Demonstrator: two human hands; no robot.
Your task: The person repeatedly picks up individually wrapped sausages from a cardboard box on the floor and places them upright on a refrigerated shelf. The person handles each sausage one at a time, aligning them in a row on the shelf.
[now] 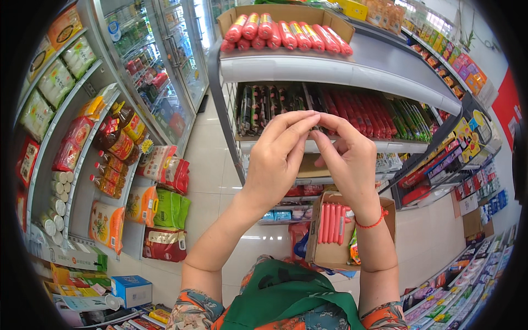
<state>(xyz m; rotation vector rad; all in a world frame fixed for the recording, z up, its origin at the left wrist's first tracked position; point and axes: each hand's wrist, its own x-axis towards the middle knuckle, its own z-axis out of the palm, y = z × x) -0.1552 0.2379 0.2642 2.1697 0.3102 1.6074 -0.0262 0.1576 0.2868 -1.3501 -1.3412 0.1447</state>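
Observation:
My left hand (278, 154) and my right hand (346, 154) are raised in front of the shelf rack, fingertips meeting. Something small and dark may be between them; I cannot tell what. Behind them, packaged sausages in dark, red and green wrappers (359, 113) lie in rows on the middle shelf. Above, thick red-wrapped sausages (288, 35) are piled in an open cardboard box (342, 27) on the top shelf. Below my right hand, a cardboard box (330, 258) holds pink sausages (331, 222) and a colourful packet (354, 249). A red cord bracelet circles my right wrist.
On the left, shelves hold oil bottles (119, 140), bagged goods (107, 225) and noodle rolls. Glass-door coolers (152, 66) stand behind them. The rack's grey frame (218, 103) rises ahead. Racks of packaged goods (458, 276) line the right. A blue box (132, 291) is at lower left.

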